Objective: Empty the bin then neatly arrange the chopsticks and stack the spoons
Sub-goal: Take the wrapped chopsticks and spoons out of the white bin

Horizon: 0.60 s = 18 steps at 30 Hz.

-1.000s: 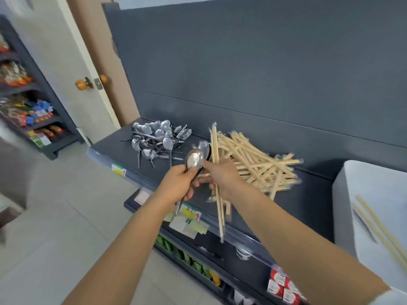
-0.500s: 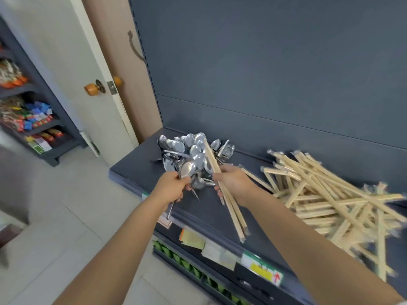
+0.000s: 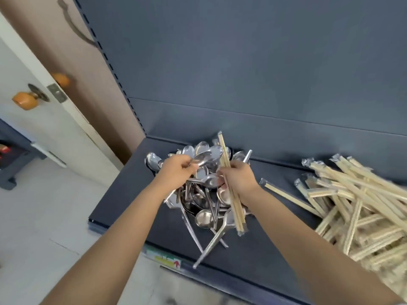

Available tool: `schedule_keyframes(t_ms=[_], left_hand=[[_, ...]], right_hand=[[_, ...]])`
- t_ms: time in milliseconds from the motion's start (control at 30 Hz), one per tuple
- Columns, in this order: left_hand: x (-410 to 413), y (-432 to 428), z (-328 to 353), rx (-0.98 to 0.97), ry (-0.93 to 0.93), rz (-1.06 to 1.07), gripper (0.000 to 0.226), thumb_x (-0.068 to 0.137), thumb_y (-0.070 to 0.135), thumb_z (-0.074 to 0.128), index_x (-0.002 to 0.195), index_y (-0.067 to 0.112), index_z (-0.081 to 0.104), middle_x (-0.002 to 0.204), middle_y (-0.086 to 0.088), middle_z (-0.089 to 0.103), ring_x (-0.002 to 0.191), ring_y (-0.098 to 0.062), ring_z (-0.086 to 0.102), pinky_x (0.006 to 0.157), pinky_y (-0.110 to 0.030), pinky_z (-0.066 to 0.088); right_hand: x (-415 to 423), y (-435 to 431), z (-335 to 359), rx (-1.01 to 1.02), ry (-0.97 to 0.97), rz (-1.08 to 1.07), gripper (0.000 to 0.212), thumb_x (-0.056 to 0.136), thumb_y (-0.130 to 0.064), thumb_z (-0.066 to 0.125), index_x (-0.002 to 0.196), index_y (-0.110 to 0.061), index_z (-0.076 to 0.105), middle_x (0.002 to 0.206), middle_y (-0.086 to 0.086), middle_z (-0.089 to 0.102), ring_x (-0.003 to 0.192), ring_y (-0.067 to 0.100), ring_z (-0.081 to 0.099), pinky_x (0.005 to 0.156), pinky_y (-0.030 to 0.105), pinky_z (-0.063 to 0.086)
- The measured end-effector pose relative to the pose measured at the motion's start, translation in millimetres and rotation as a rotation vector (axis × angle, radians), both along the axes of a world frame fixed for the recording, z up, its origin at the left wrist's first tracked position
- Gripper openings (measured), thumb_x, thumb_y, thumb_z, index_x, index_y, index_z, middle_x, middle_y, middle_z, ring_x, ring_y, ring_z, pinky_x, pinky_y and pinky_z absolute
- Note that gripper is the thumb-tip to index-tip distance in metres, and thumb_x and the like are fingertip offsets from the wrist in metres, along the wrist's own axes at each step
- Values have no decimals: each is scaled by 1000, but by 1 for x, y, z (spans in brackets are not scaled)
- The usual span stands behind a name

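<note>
The left grip (image 3: 176, 170) and right grip (image 3: 237, 179) are reaching further over the spoons (image 3: 204, 219) than before. The left is pinching one spoon (image 3: 203, 158), likely for stacking. The right is curling round stray chopsticks (image 3: 236, 212), apparently pulling them from the pile, apart from the heap (image 3: 352, 194) on the shelf (image 3: 123, 205).

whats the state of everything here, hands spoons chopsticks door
left hand, grips a spoon above the spoons
right hand, grips wrapped chopsticks, held tilted
spoon pile, jumbled, not stacked
chopstick pile, loose, crisscrossed, in wrappers
door, open, latch edge showing
</note>
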State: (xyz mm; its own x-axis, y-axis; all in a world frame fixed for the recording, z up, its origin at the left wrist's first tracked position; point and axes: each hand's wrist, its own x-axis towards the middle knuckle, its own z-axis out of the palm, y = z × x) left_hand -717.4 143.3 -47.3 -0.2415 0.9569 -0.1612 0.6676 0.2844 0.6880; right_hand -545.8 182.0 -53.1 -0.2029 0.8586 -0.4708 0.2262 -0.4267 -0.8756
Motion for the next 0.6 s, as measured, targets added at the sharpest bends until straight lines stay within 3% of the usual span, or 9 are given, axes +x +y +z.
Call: schedule_keyframes(t_ms=[100, 200, 267, 433, 533, 600], left_hand=[[-18, 17, 3, 32, 50, -107, 23, 85, 22, 68, 78, 2, 60, 75, -19, 66, 65, -27, 56, 68, -34, 43], [-38, 33, 10, 52, 91, -233, 14, 84, 19, 71, 92, 8, 68, 82, -6, 72, 78, -22, 66, 73, -26, 47], [-52, 44, 9, 21, 99, -337, 12, 85, 17, 70, 96, 14, 69, 91, 0, 71, 86, -17, 66, 79, -28, 50], [-70, 69, 5, 17, 243, -597, 17, 87, 20, 67, 102, 26, 70, 104, 4, 70, 96, -17, 64, 89, -37, 50], [-65, 77, 4, 126, 420, -712, 22, 88, 27, 66, 110, 30, 66, 113, 3, 69, 105, -24, 60, 95, -37, 43], [-61, 82, 5, 231, 537, -789, 27, 90, 30, 64, 116, 27, 63, 116, 2, 67, 108, -24, 58, 96, -35, 39]], right_hand=[[-7, 6, 2, 45, -9, -151, 12, 86, 1, 53, 95, -8, 55, 74, 10, 59, 57, 22, 57, 41, 25, 41], [-9, 2, 1, 95, -129, -215, 17, 84, -1, 55, 100, -3, 61, 68, 8, 58, 46, 13, 55, 39, 21, 39], [-8, -4, 1, 116, -241, -216, 17, 85, -4, 58, 100, -2, 64, 65, 5, 58, 37, 7, 54, 37, 19, 39], [-5, -27, 12, 253, -474, -337, 21, 85, -8, 60, 79, -28, 57, 87, 5, 68, 71, 27, 65, 65, 40, 54], [-12, -46, 16, 260, -434, -345, 19, 83, -6, 64, 99, -15, 59, 94, 4, 69, 59, 18, 61, 46, 20, 47], [-17, -56, 19, 238, -395, -358, 24, 82, -4, 66, 102, -12, 57, 90, 2, 67, 51, 16, 58, 38, 16, 41]])
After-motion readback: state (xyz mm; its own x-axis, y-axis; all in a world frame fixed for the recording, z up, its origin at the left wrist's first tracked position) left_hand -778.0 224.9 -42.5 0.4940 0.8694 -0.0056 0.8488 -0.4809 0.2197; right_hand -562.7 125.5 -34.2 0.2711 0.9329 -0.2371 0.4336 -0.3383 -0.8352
